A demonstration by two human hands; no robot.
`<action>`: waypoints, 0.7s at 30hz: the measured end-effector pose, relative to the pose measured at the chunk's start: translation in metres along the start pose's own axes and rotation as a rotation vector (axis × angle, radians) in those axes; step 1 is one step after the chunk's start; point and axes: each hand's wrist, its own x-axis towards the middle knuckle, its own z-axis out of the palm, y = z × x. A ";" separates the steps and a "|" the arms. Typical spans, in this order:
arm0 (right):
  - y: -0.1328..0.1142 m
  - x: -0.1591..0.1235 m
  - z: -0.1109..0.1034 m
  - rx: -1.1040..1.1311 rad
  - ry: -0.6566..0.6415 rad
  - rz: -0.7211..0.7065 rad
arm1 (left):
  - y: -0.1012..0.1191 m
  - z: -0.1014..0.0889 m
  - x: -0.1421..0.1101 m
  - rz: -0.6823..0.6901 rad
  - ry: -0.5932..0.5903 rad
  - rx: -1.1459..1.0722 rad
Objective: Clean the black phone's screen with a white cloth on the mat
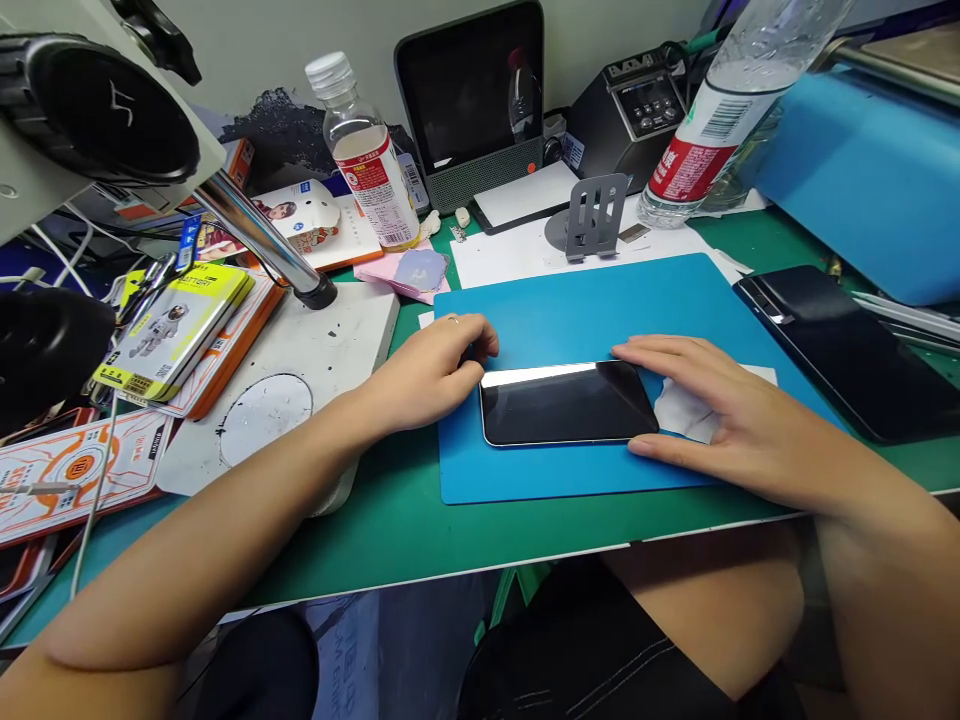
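Observation:
A smartphone [568, 405] with a dark, glossy screen lies flat on a blue mat [570, 300]. A bright reflection runs along its upper edge. At its left end rests my left hand [435, 370], fingers curled and thumb tip against the phone's upper left corner; the inside of the curl is hidden. My right hand [720, 420] straddles the phone's right end, with fingertips at the upper edge and thumb by the lower right corner. Under the right palm, partly covered, is a crumpled white wipe or tissue [684, 408].
On the left stand a microscope base [352, 310] with a metal post [259, 235] and stacked boxes [176, 330]. Behind are two bottles [371, 165] [701, 150], a dark display [472, 100] and a grey phone stand [596, 215]. A larger dark device [855, 350] lies right.

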 end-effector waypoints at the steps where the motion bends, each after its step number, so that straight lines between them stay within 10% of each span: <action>1: -0.001 0.000 0.000 -0.001 0.000 0.003 | 0.000 0.000 0.000 0.004 -0.006 0.001; 21: -0.006 -0.001 -0.002 -0.048 0.006 0.049 | -0.002 0.004 0.001 -0.018 0.050 0.019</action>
